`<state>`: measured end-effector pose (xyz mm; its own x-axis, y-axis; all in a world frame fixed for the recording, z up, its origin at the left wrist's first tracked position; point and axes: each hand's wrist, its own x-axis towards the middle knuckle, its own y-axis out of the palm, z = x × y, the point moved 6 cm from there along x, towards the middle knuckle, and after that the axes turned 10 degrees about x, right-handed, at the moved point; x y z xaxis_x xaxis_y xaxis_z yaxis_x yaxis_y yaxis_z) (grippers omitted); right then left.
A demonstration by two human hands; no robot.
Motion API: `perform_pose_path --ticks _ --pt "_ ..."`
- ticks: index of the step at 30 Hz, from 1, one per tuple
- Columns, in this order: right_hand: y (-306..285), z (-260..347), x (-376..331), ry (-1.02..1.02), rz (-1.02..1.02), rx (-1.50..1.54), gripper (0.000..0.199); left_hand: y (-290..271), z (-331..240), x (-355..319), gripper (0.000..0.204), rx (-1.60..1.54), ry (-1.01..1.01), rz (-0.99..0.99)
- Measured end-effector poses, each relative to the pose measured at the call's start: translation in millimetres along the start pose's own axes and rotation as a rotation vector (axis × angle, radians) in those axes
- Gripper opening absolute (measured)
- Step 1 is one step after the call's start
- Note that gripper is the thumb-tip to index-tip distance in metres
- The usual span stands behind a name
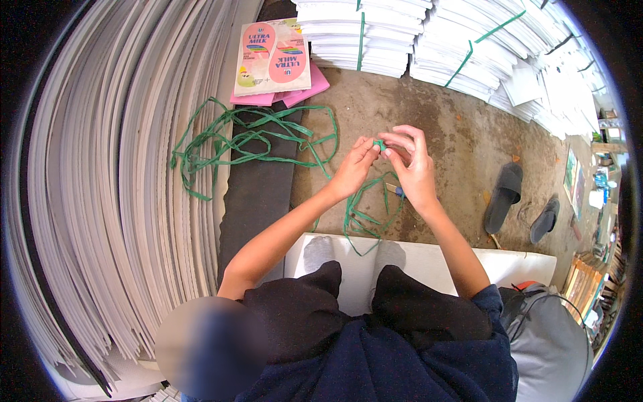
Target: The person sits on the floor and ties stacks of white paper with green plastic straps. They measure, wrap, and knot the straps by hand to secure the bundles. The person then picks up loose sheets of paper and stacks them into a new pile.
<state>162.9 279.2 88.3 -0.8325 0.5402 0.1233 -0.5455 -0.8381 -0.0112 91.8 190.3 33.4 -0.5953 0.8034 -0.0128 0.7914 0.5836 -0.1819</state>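
Both my hands are held up in front of me, close together. My left hand (356, 167) pinches a bunched bit of green plastic strap (380, 145) between thumb and fingers. My right hand (416, 171) grips the same bit from the other side, thumb against it and fingers curved above. Below the hands a loose loop of green strap (360, 216) dangles or lies over the floor and a white board. Partly behind my right hand is a small object with a blue end (399, 191); its kind is unclear.
A tangle of green strap (258, 157) lies left, over a dark strip (258, 201). Tall stacks of white sheets (134, 167) rise at left, and strapped stacks (365, 33) at the back. Printed sheets (274, 57) lie beyond. Black slippers (504, 197) and a grey bag (552, 342) are right.
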Motion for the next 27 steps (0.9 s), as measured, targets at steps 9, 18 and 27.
perform_pose_path --ticks 9,18,27 --pt "-6.0 67.3 39.3 -0.025 -0.041 0.055 0.031 -43.0 -85.2 38.6 0.017 -0.025 -0.023 -0.024" --pt "-12.7 214.1 104.7 -0.317 -0.049 0.151 0.041 -88.3 -249.6 81.5 0.017 -0.091 0.215 -0.026" --pt "0.6 224.5 83.2 -0.768 -0.333 -0.233 0.030 -67.0 -213.2 89.8 0.017 -0.552 -0.091 0.147"
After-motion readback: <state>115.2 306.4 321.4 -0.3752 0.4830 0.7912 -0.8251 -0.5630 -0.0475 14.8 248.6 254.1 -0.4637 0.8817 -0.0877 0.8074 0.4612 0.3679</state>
